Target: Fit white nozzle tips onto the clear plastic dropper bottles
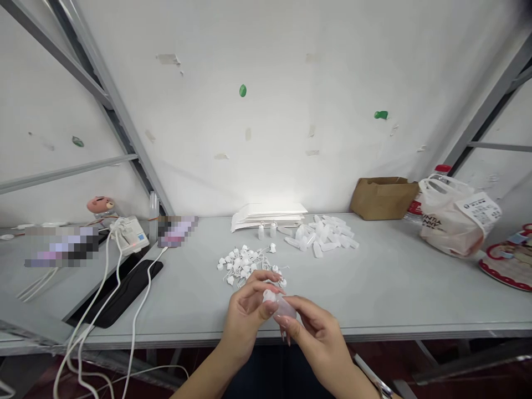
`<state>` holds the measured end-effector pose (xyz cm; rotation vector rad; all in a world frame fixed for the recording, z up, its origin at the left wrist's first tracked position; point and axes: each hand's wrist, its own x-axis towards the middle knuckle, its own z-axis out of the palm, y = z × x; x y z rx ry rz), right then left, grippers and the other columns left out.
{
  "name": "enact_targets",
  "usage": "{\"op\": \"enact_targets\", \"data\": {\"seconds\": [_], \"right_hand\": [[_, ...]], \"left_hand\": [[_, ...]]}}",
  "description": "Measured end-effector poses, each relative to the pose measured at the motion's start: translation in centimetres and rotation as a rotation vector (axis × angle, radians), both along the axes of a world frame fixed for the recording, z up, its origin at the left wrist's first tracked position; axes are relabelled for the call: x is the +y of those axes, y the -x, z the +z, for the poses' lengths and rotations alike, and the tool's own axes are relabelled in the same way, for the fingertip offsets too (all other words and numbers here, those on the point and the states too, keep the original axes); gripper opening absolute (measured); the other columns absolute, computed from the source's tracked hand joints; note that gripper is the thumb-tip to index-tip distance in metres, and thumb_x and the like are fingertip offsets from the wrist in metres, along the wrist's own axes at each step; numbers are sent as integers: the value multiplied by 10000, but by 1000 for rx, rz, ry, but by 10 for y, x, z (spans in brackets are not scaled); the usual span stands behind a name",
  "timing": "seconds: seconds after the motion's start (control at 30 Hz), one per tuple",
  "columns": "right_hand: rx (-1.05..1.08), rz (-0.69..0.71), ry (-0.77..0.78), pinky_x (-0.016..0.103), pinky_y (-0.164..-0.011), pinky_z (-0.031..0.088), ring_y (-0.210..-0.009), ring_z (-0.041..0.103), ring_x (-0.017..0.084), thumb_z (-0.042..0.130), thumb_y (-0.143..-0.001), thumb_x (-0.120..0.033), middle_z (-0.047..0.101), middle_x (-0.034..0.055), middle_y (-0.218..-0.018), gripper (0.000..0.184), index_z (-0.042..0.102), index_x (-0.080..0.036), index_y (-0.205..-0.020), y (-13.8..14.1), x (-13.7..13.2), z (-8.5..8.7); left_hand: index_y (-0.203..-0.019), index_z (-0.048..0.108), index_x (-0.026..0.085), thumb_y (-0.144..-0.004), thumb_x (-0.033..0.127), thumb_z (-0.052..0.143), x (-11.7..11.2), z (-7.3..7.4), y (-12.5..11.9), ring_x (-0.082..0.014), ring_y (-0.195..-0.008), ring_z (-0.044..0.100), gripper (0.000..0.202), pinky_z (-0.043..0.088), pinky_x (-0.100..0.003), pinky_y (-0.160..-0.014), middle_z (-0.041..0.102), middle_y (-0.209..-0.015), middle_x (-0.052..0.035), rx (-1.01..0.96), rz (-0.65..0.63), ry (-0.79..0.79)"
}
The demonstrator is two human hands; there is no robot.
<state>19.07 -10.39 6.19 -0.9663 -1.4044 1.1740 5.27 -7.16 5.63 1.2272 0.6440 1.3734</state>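
Observation:
Over the table's front edge, my right hand (318, 330) pinches the body of a small translucent plastic bottle (286, 308) between thumb and fingers. The bottle lies tilted, its top pointing up and to the left. My left hand (245, 313) has its thumb and fingers closed on the white cap (269, 296) at that end. Whether the cap is fully seated cannot be seen. Just beyond my left hand lies a loose pile of white caps (241, 260) with thin cords. A heap of similar bottles (322, 235) lies farther back, right of the middle.
Two small bottles (273, 230) stand upright before a stack of white sheets (270, 213). At the back right are a brown paper bag (382, 199) and a white plastic bag (451, 221). On the left, white cables (118, 277) cross a black phone (128, 293) and hang over the edge.

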Motion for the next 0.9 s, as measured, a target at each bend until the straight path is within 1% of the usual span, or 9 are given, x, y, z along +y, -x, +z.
{"op": "enact_targets", "data": {"seconds": [0.17,0.27,0.37,0.43,0.53,0.6,0.67,0.77,0.9], "right_hand": [[221,187,231,221,-459,353,-472,418,85,654,-742,-448,470,-26,-514,311,682,-139,-730,0,3,8],[335,282,295,200,-442,320,-447,386,59,684,-727,-418,460,-34,-493,299,666,-129,-651,-2,6,11],[368,361,322,201,-459,348,-454,412,62,661,-753,-412,484,-28,-500,298,669,-129,-657,-2,9,11],[329,321,277,226,-510,413,-517,493,94,654,-758,-419,554,-8,-565,274,694,-150,-783,-1,10,9],[177,106,127,288,-705,481,-773,589,164,683,-744,-368,660,33,-841,290,670,-227,-997,1,9,2],[61,-24,20,303,-809,461,-890,580,187,692,-743,-324,660,35,-966,270,665,-255,-1004,1,7,-3],[9,-78,-41,302,-816,457,-880,582,190,670,-762,-325,664,38,-956,214,676,-249,-962,1,5,-5],[69,-39,23,297,-739,475,-752,585,172,640,-780,-375,658,34,-803,218,684,-214,-921,1,4,0],[237,103,169,266,-605,473,-595,546,128,663,-748,-421,599,10,-621,274,686,-160,-827,3,4,8]], "left_hand": [[-784,719,231,-714,443,673,-1,-8,-1,-238,-1001,510,228,455,-304,-777,549,-974,-78,27,-10,-58],[-766,725,242,-691,472,682,-2,-7,1,-222,-942,528,246,460,-292,-732,549,-994,-72,12,-82,-26],[-783,738,239,-678,460,699,0,-2,4,-224,-938,530,248,459,-293,-734,538,-1029,-79,24,-110,13],[-785,745,230,-666,431,719,1,2,6,-241,-986,512,235,456,-295,-756,524,-1033,-84,32,-51,21],[-770,745,224,-644,400,745,0,5,4,-246,-1001,500,217,457,-301,-776,510,-1008,-78,8,45,60],[-776,742,221,-638,396,750,-1,6,2,-247,-1005,498,223,456,-305,-787,510,-995,-75,-9,69,86],[-795,736,222,-630,399,755,-3,6,0,-249,-1031,487,243,445,-305,-818,517,-994,-71,-30,81,82],[-804,730,229,-658,413,732,-4,5,0,-234,-1038,490,234,431,-295,-845,528,-999,-63,-64,93,61],[-752,734,237,-674,415,719,-3,1,1,-215,-1029,494,194,428,-259,-817,539,-995,-54,-81,61,60]]}}
